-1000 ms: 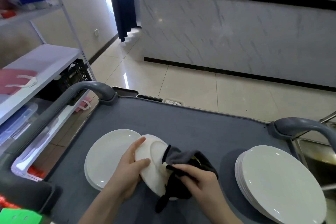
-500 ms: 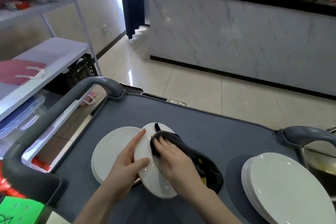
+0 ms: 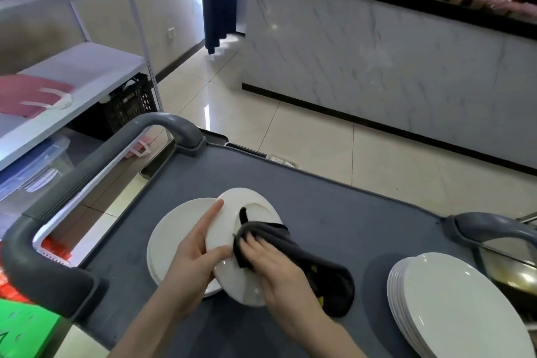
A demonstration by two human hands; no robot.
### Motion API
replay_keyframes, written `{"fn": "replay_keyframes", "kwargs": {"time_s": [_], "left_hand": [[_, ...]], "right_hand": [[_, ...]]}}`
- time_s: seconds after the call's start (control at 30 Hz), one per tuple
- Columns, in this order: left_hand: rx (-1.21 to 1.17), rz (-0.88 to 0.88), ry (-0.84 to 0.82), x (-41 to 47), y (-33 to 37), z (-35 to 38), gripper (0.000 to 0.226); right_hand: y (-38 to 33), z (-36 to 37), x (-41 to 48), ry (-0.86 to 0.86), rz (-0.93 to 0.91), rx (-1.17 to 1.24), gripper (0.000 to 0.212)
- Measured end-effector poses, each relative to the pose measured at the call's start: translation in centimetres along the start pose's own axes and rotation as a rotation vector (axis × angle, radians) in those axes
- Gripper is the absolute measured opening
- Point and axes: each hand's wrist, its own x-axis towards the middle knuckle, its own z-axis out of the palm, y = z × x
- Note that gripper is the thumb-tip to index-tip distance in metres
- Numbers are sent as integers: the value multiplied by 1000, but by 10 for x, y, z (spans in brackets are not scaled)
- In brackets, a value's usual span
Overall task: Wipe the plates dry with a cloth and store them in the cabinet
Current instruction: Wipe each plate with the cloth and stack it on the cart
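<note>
At the near middle of the flat dark grey plastic cart top (image 3: 334, 212), the left hand (image 3: 191, 264) grips the tilted round white ceramic plate (image 3: 223, 235) by its left rim. The thumb lies on the face and the forefinger stretches up along the edge. The right hand (image 3: 273, 267) lies with its fingers nearly flat on the dark grey wiping cloth (image 3: 279, 237), pressing it to the plate's face. The rest of the cloth trails under the wrist towards the cart's right. A low stack of white plates (image 3: 174, 235) lies flat on the cart's near left, partly behind the held plate. A taller stack of white plates (image 3: 459, 308) sits at its near right corner. Beyond the cart's far edge stands a pale marble-fronted counter (image 3: 377, 52).
</note>
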Motion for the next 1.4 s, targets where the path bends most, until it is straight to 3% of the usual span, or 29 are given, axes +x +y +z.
{"fn": "replay_keyframes", "kwargs": {"time_s": [0.17,0.3,0.4,0.5,0.63,0.83,1.0,1.3,1.4], "left_hand": [[12,-5,-49,-6,3,-2,74],[67,-13,-124,-8,14,-9,74],[133,-19,-174,-6,17,-6,75],[148,-24,-180,-5,13,-5,80],[144,-16,-163,-5,8,-7,82],[-40,-17,-50,5,10,-22,84],[-143,29,105,31,17,-28,78],[-197,-65,131,51,13,-35,76],[-193,-90,139,53,13,-44,76]], "right_hand": [[26,-12,17,114,185,-4,53],[33,-27,15,262,357,300,49],[19,-30,27,255,279,283,49],[1,-19,38,124,99,48,57],[5,-10,37,75,30,-111,65],[25,-24,30,259,388,275,53],[9,-6,5,273,344,275,60],[-31,30,9,186,-13,-284,60],[-20,30,-6,141,16,-384,63]]}}
